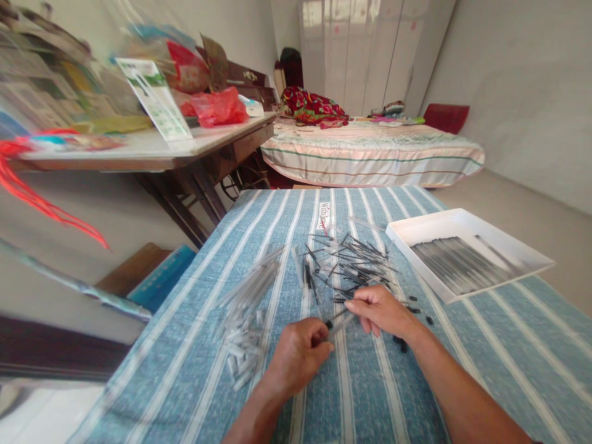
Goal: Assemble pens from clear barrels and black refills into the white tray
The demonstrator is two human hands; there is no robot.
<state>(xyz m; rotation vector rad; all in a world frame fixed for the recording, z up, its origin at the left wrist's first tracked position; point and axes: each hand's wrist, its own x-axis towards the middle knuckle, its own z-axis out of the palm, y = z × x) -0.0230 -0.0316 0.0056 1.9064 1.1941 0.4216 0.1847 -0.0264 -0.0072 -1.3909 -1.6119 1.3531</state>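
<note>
My left hand (300, 354) is closed, its fingers around the end of a clear pen barrel (341, 325) that slants up toward my other hand. A small black piece shows at its fingertips. My right hand (379, 309) pinches a thin dark pen refill (341, 313), which points at my left hand. Just beyond them lies a loose heap of black-and-clear refills (363, 259). To the left are a bundle of long clear barrels (256, 274) and a pile of short translucent pen caps (243, 351). Small black plugs (430, 320) lie scattered by my right wrist, which partly hides some.
A white box (494, 290) holding a row of dark-filled pens stands at the right on the blue striped cloth (194, 345). Left is a cluttered side table (152, 161) with red bags and red strings (50, 203). A bed (370, 154) stands behind.
</note>
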